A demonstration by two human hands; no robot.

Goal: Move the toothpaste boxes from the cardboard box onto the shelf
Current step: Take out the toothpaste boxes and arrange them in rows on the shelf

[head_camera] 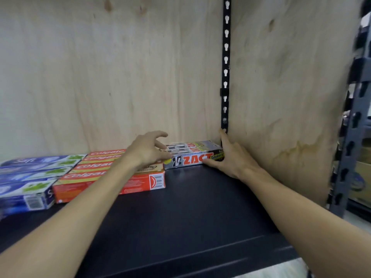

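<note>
Both bare arms reach over the dark shelf [200, 213] toward its back right corner, where the silver Zact toothpaste boxes [193, 154] lie side by side against the plywood back panel [120, 77]. The left hand [149, 150] rests at the left end of these boxes, fingers spread loosely and curled over the top; whether it actually grips them cannot be told. The right hand [233, 157] presses against the right end of the front Zact box, thumb along its front face and fingers splayed flat, not clenched around anything. Its index finger points up beside the black slotted upright [225, 63] in the corner. Just left of the Zact boxes, touching them, sits a row of red Colgate boxes [112, 173], the left forearm crossing above them. Farther left, near the shelf's left edge, lie blue toothpaste boxes [30, 177]. A grey metal rack post [349, 141] stands beyond the plywood side panel [285, 97] on the right.
</note>
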